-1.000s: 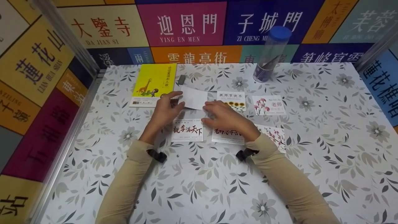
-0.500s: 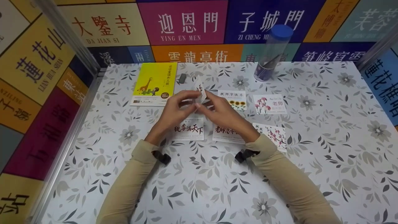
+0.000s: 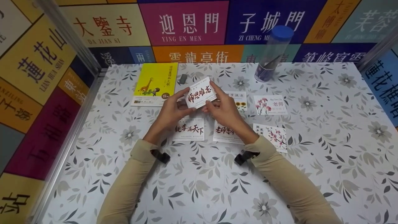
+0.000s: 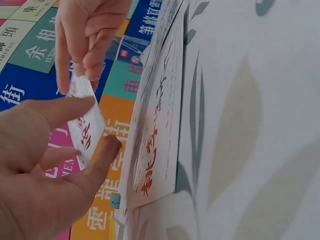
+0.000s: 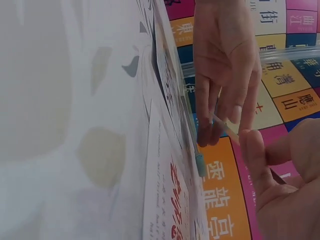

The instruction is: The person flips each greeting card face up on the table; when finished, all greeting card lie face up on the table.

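A white card (image 3: 199, 94) with dark red brush lettering is held up, tilted, above the table between both hands. My left hand (image 3: 173, 107) holds its left side, thumb at the lower corner and forefinger at the upper one. Opposite, my right hand (image 3: 224, 107) grips the right side with the thumb near the bottom edge. The left wrist view shows the same card (image 4: 86, 125) between the two hands; in the right wrist view it appears almost edge-on. Below the hands lie two more red-lettered cards, one on the left (image 3: 188, 130) and one on the right (image 3: 225, 130), partly under the right forearm.
A sunflower card (image 3: 241, 102), a pink flower card (image 3: 270, 105) and a blossom card (image 3: 273, 137) lie to the right. At the back left is a yellow book (image 3: 157, 77), beside a small grey-green block (image 3: 183, 78). A clear tube with blue lid (image 3: 273, 54) stands at the back right.
The held card showed its blank white back, then was turned edge-on, and now its red lettering faces up toward me. My hands came together and then spread slightly around it.
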### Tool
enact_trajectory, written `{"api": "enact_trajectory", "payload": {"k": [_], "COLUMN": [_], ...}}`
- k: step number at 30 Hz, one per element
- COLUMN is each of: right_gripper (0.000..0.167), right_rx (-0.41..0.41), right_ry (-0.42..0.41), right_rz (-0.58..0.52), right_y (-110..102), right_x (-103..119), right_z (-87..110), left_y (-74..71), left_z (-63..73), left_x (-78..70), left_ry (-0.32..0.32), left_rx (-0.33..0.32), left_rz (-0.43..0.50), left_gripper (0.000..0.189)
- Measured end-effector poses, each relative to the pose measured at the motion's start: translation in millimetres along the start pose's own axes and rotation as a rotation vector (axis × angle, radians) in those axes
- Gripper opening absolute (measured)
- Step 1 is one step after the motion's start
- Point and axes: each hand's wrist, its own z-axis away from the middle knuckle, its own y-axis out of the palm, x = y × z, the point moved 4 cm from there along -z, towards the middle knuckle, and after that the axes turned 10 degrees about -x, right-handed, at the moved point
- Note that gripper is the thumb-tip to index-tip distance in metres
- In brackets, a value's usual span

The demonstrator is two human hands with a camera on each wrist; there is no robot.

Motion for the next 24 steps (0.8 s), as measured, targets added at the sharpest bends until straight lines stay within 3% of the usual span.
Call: {"api": "enact_trajectory", "payload": {"k": [3, 6, 10, 13, 18, 24], "right_gripper": [0.073, 0.057, 0.042, 0.044, 0.044, 0.032], "right_rx": [0.035, 0.082, 0.152, 0.208, 0.346, 0.445], "right_ry": [0.025, -0.016, -0.070, -0.079, -0.106, -0.134], "right_rz": [0.154, 0.314, 0.385, 0.416, 0.512, 0.603], "right_y": [0, 0, 3, 5, 7, 8], "right_x": [-2, -4, -6, -5, -8, -9], "right_z": [0.0, 0.1, 1.7, 3.7, 9.4, 15.2], "left_y": [-6.4, -11.7, -14.9, -15.5, -12.1, -6.3], "left_z": [-1.9, -3.8, -5.6, -7.2, -9.4, -10.4], "left_x": [0.8, 2.2, 5.6, 7.1, 9.8, 9.4], "left_ry": [-0.031, -0.023, 0.015, 0.016, -0.053, -0.003], "left_rx": [-0.026, -0.015, 0.041, 0.051, 0.068, 0.119], "left_rz": [-0.103, -0.267, -0.423, -0.474, -0.523, -0.602], "left_gripper": [0.087, 0.084, 0.070, 0.059, 0.052, 0.045]}}
